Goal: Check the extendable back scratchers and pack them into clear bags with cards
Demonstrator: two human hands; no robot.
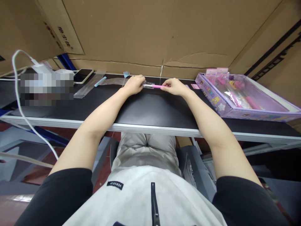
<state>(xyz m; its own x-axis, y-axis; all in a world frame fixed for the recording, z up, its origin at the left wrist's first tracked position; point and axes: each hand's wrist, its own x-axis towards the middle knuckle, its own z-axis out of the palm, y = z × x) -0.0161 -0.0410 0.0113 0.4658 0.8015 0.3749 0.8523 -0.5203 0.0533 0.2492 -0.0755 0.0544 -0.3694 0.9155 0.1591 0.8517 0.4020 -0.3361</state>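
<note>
A pink-handled stick (158, 86) with a silvery shaft lies level just above or on the black tabletop (155, 108). My right hand (174, 87) pinches the end of its pink handle. Around the other end, at the silvery shaft and some clear plastic wrapping (148, 84), my left hand (134, 84) is closed; its fingers hide the tip. Just behind my left hand a light blue hand-shaped scratcher head (126, 74) sticks up. A light blue handle (100, 81) rests farther left, beside a clear plastic sleeve (86, 90).
On the right stands a purple display box (225, 110) with pink and orange wrapped items. A small pink card (195, 86) lies beside it. A phone (83, 76) and a white cable (17, 84) are at the left. Cardboard walls (145, 34) close off the back and sides.
</note>
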